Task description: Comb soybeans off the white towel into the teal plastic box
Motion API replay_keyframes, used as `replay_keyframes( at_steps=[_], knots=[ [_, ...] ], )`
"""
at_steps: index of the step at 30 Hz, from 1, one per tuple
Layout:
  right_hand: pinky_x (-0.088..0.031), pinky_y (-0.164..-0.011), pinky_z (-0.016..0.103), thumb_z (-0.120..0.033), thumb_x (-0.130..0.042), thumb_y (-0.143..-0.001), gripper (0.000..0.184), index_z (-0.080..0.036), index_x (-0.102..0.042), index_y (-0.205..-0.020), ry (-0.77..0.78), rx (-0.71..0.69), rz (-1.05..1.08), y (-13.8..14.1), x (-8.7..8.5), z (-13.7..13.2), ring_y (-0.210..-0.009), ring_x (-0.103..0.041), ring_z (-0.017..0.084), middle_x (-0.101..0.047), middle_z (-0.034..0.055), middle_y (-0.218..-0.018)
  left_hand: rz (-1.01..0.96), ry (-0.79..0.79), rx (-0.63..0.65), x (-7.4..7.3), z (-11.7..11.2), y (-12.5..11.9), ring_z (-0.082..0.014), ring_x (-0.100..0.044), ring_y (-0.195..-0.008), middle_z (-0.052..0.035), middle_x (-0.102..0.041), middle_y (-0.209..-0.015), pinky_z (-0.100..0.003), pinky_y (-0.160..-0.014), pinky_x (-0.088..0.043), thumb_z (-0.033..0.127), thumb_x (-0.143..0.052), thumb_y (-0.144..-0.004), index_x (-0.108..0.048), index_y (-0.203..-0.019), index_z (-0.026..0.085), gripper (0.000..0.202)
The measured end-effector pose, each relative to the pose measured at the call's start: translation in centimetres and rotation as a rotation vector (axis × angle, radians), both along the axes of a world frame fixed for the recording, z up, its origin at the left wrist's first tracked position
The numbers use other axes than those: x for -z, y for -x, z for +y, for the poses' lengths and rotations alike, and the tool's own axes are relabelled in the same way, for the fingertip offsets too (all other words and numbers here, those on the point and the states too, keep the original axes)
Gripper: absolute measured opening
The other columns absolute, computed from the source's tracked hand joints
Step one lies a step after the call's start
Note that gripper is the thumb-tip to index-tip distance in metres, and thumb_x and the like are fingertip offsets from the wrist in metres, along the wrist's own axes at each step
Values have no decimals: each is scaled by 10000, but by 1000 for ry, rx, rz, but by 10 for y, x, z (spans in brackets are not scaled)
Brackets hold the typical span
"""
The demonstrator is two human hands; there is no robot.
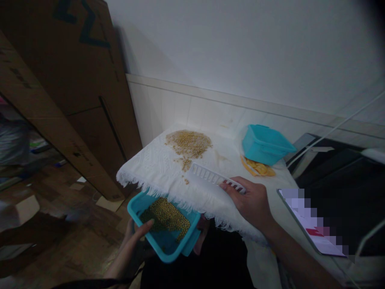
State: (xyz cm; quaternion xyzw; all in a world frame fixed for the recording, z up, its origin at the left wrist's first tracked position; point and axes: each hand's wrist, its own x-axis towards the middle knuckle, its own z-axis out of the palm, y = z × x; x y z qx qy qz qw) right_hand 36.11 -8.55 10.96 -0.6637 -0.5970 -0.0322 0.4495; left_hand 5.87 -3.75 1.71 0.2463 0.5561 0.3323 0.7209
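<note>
My left hand point(140, 233) grips the side of a blue plastic bin point(164, 257), its thumb over the rim. Yellow soybeans point(168, 214) lie inside the bin, with a darker greenish patch at the left. The bin is tilted below the fringed edge of a white cloth point(150, 160). Closed around the end of a long white slotted plastic strip point(207, 175) is my right hand point(252, 200). The strip's far end lies near a trail of spilled beans. Beyond it, a pile of soybeans point(191, 143) is spread on the cloth, mixed with paler bits.
A second blue bin point(266, 146) stands at the back right, beside a yellow packet point(258, 166). A lit tablet or phone point(309, 224) and dark equipment point(339, 176) are at the right. A large cardboard box point(75, 80) rises at the left, and a pale wall point(240, 52) is behind.
</note>
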Motion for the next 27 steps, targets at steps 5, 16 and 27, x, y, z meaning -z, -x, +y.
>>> replay_keyframes(
  at_steps=[5, 16, 27],
  knots=[
    [-468, -477, 203, -332, -693, -911, 208, -202, -790, -780, -37, -51, -31, 11, -4, 0, -469, -656, 130, -731, -9, -599, 3, 20, -20, 5, 3, 2, -379, -768, -1020, -125, -614, -1404, -590, -891, -614, 448, -931, -659, -360, -1492, 433, 1010],
    [-412, -452, 240, -457, -677, -905, 311, -202, -778, -758, -26, 104, 11, 5, -2, 15, -462, -584, 141, -685, 4, -567, -15, -3, -16, 2, 2, 2, -405, -758, -1068, -113, -646, -1375, -597, -897, -617, 418, -936, -653, -317, -1542, 453, 1084],
    [-440, -494, 246, -429, -669, -898, 292, -189, -789, -783, -9, 52, -8, 9, 1, 32, -479, -611, 149, -687, 9, -562, -21, -12, -13, -1, 0, 2, -397, -772, -1011, -125, -648, -1349, -604, -872, -619, 433, -928, -662, -296, -1560, 451, 1098]
  ],
)
